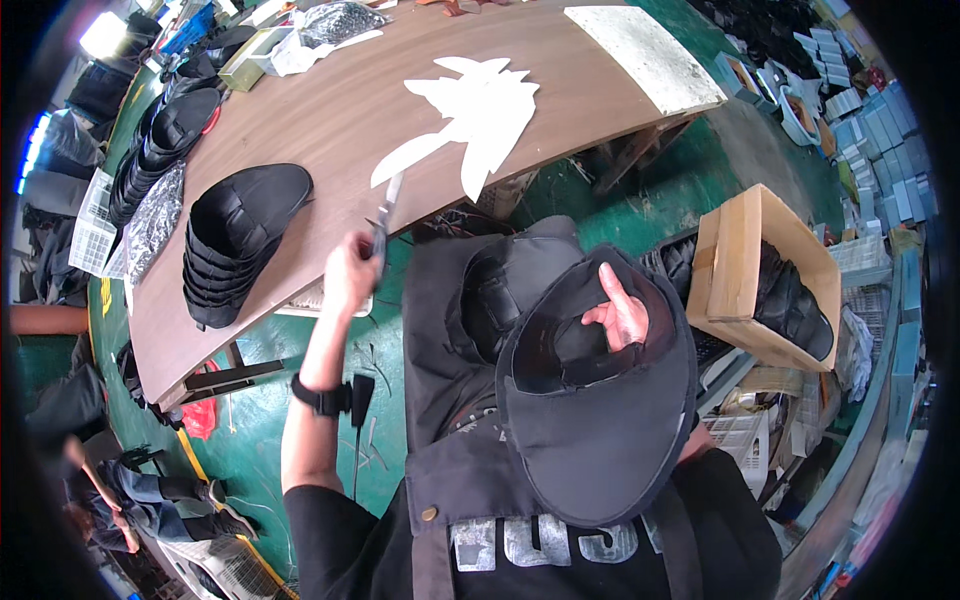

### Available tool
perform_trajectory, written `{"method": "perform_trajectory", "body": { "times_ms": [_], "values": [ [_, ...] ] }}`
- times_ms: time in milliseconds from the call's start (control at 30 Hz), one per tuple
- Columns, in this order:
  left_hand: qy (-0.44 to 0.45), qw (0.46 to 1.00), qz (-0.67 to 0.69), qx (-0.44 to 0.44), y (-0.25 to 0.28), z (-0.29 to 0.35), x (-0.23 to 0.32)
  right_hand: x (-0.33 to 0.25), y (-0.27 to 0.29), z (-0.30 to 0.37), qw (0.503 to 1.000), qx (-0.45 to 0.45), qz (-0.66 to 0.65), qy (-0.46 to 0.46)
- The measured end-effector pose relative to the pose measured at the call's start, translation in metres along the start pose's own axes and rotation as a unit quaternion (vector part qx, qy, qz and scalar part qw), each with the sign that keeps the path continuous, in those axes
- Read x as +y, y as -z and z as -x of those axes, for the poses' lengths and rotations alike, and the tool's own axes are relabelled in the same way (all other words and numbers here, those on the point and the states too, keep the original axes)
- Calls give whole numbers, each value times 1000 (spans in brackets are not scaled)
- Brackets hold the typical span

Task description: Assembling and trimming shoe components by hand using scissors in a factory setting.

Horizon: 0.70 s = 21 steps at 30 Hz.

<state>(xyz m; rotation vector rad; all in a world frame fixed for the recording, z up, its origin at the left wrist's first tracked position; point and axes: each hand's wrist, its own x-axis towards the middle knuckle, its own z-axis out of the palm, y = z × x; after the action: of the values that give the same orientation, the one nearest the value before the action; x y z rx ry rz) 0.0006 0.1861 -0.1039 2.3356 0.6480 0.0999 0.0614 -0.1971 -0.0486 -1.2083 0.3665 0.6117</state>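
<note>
My left hand is raised at the front edge of the brown worktable, closed around a pair of scissors whose blades point up toward the white cut-out sheets. My right hand reaches into a large black shoe-upper piece held over my lap, fingers spread against its inner lining. A second black upper lies under it on my dark apron.
A stack of black uppers sits on the table's left, with more black pieces and plastic bags behind. A cardboard box of black parts stands at my right. Blue-grey boxes line the far right. Green floor lies below.
</note>
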Motion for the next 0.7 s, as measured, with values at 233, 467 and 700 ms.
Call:
{"method": "perform_trajectory", "body": {
  "times_ms": [233, 467, 700],
  "values": [
    [-258, 961, -57, -77, 13, 130, 123, 2, 7, -1, 999, 12, 10, 38],
    [-288, 944, -133, -88, 15, 139, 126, 7, 11, -1, 997, 15, 44, 61],
    [-314, 936, -136, -85, 13, 136, 130, 14, -3, 6, 998, -8, 35, 52]
  ]
}}
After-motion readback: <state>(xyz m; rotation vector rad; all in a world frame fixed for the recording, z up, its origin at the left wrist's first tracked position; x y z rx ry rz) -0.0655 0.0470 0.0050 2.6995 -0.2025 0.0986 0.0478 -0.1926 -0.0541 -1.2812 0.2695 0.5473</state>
